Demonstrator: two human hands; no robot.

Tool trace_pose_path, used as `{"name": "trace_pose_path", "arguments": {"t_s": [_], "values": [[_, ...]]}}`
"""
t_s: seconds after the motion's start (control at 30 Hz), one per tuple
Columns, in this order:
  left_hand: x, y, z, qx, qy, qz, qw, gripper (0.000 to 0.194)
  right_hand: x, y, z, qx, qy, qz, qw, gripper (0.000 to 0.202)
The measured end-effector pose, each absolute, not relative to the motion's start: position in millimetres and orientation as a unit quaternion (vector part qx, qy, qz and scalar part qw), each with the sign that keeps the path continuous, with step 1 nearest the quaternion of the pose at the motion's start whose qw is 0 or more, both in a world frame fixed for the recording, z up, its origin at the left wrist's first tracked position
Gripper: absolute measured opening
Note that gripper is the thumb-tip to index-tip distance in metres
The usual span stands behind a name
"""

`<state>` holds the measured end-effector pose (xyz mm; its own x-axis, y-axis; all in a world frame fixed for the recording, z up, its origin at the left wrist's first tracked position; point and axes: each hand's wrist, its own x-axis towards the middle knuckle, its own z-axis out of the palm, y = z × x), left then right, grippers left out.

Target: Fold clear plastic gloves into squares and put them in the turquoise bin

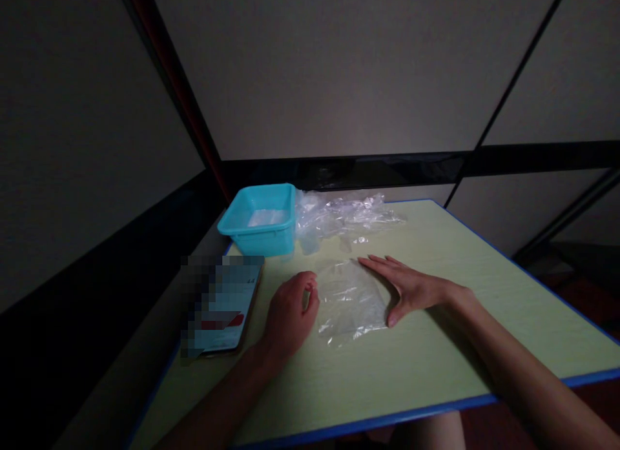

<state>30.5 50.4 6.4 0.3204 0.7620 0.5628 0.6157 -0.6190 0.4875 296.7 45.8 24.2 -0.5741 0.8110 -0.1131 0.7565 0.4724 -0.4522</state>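
Observation:
A clear plastic bag (349,298) lies flat and slightly wrinkled on the table in front of me. At its left edge is my left hand (292,308), fingers curled and thumb and fingertips pinched on the plastic. My right hand (405,288) is spread wide, its thumb on the bag's lower right corner and its fingertips at the upper right corner. Behind the bag rests a loose heap of more clear plastic bags (339,216).
A turquoise plastic basket (270,241) with something whitish inside stands at the back left. Nearer me, along the left edge, lies a tablet (230,301) with a lit, partly blurred screen. The pale green table (475,295) has a blue edge; panelled walls rise behind it.

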Motion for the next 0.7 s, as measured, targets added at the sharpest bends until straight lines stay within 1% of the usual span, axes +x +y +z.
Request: {"name": "trace_pose_path", "arguments": {"t_s": [0.1, 0.2, 0.27, 0.37, 0.47, 0.6, 0.7], "values": [[30, 52, 4, 0.807, 0.428, 0.387, 0.122, 0.018, 311, 45, 23, -0.458, -0.852, 0.232, 0.098, 0.114], [30, 52, 5, 0.819, 0.414, 0.373, 0.135, 0.020, 308, 46, 21, -0.445, -0.858, 0.207, 0.152, 0.104], [34, 50, 8, 0.839, 0.392, 0.352, 0.138, 0.024, 297, 45, 20, -0.437, -0.867, 0.173, 0.165, 0.096], [49, 47, 16, 0.888, 0.345, 0.275, 0.130, 0.035, 278, 44, 17, -0.416, -0.888, 0.123, 0.149, 0.093], [73, 45, 25, 0.922, 0.323, 0.189, 0.097, 0.054, 267, 42, 12, -0.425, -0.892, 0.082, 0.130, 0.092], [97, 48, 25, 0.933, 0.329, 0.135, 0.062, 0.073, 268, 42, 8, -0.449, -0.886, 0.054, 0.101, 0.094], [100, 52, 14, 0.929, 0.350, 0.112, 0.047, 0.082, 271, 42, 6, -0.457, -0.884, 0.057, 0.076, 0.098]]}}
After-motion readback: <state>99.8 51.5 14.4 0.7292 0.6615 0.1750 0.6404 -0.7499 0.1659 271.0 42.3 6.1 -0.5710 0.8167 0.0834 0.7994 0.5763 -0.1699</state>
